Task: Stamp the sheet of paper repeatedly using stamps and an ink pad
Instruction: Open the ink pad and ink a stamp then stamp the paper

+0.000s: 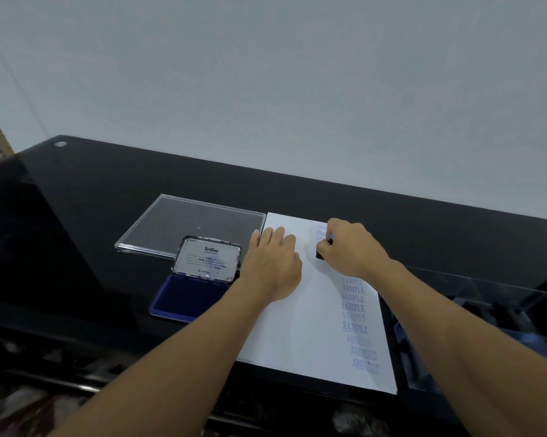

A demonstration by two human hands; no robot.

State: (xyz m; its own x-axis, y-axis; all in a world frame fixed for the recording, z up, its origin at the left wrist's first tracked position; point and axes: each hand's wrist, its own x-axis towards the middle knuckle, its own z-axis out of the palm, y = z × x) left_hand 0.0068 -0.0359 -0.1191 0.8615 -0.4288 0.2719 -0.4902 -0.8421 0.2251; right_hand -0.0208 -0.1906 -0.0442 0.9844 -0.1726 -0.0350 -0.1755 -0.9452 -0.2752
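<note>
From the head camera, a white sheet of paper (pixel 310 326) lies on the glossy black bench (pixel 108 190). The left hand (pixel 273 263) rests flat on its upper left part, fingers (pixel 278 234) straight and close together. The right hand (pixel 351 247) curls its fingers round a stamp (pixel 320 255) set down near the sheet's upper right corner. The hand hides most of the stamp, and only a dark corner and a sliver of blue show. Down the right margin run blue SAMPLE prints (pixel 354 307) and, below them, blurred AMENDED prints (pixel 363 354). The prints above the stamp (pixel 321 230) are half covered and unreadable. The open ink pad (pixel 187 294) sits just left of the sheet, its labelled lid (pixel 205 258) raised. A clear plastic cover (pixel 183 222) lies behind it. At the right, a clear box (pixel 486 310) is partly hidden by the forearm, its dark contents indistinct.
</note>
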